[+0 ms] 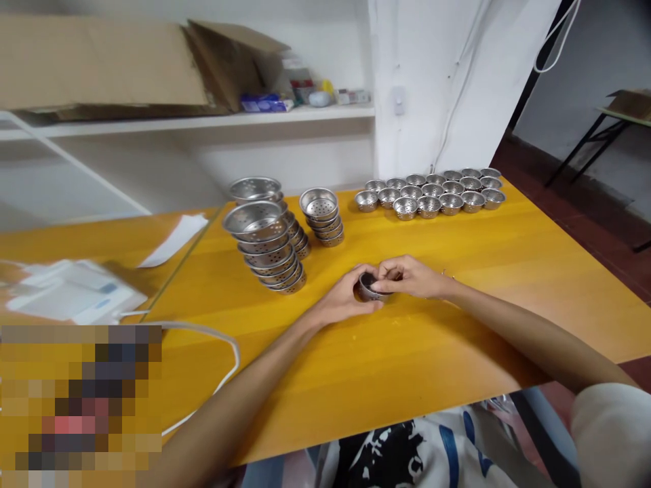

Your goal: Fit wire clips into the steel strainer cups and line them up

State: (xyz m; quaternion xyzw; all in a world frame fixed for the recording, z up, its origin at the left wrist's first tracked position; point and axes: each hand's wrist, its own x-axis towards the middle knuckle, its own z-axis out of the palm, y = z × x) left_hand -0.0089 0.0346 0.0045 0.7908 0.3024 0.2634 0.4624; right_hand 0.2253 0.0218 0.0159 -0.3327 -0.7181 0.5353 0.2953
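Near the middle of the table, a small perforated metal cup [367, 290] with a dark inside sits between my two hands. My left hand [348, 298] is curled round its left side, thumb in front and fingers behind. Over the cup's right side, the thumb and bent fingers of my right hand [409, 276] are pinched together at the rim; whether they also hold something small is hidden. To the left rise a tall leaning stack of perforated metal cups [269, 254], another stack [254, 188] behind it and a shorter stack [325, 220].
Rows of single metal cups [430, 205] stand at the table's back right. On the left are a blurred white device [76, 295], a white cable [237, 349] and a paper sheet [175, 240]. A shelf [325, 114] behind bears a cardboard box [102, 64]. Pixelation covers the lower left.
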